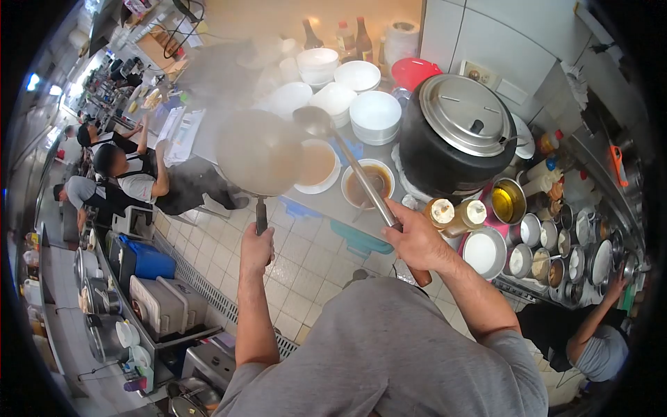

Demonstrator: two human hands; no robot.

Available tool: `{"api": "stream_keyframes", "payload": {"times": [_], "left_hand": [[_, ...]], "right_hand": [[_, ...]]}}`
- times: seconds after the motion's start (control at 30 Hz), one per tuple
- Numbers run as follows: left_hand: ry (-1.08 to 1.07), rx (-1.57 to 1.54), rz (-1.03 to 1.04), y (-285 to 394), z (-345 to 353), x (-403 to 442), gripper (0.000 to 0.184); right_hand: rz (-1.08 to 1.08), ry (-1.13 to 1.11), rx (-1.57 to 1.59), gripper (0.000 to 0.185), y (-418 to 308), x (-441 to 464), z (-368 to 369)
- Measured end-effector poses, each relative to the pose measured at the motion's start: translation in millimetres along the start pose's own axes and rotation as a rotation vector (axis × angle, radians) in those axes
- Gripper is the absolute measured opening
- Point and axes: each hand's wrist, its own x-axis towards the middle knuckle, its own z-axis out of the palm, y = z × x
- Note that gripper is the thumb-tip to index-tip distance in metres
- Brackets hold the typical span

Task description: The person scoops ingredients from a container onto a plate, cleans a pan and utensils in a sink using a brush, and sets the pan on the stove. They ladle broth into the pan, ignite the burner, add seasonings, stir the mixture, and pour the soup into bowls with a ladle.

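My left hand (257, 247) is closed round the handle of a wok (256, 156), which I hold out over the counter edge. Thick steam blurs the wok, so its contents are unclear. In my right hand (418, 238) is the metal handle of a ladle (314, 121), its head up beside the wok's right rim. Right of the wok sits a white bowl (328, 186) of light brown soup, partly behind the steam. Another white bowl (344, 184) holds darker broth, and the ladle's handle crosses above it.
Stacked white bowls (375, 115) and bottles (363, 42) stand at the back. A black lidded pot (431, 149) occupies the right of the counter, near squeeze bottles (465, 219) and several seasoning containers (484, 254). Co-workers (139, 184) are at left; another person (601, 351) is at right.
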Motion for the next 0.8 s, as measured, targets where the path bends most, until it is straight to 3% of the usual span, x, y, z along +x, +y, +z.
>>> {"api": "stream_keyframes", "payload": {"times": [0.27,0.47,0.53,0.63,0.73,0.77,0.8], "left_hand": [[0.059,0.002,0.064,-5,13,-3,0.017],[0.139,0.181,0.111,-9,19,-3,0.028],[0.241,0.391,0.26,-28,19,13,0.037],[0.292,0.505,0.318,6,31,-17,0.042],[0.347,0.515,0.464,-34,29,15,0.047],[0.359,0.514,0.464,-26,30,7,0.047],[0.253,0.324,0.271,-12,34,-4,0.045]], "right_hand": [[-0.015,-0.021,-0.107,0.062,-10,-22,-15],[-0.045,-0.013,-0.176,0.061,-8,-38,-20],[-0.079,0.008,-0.257,0.059,-5,-41,-21],[-0.123,0.046,-0.325,0.056,-1,-51,-22],[-0.153,0.051,-0.32,0.055,8,-59,-24],[-0.165,0.048,-0.32,0.055,10,-61,-26],[-0.181,0.017,-0.229,0.054,12,-63,-30]]}}
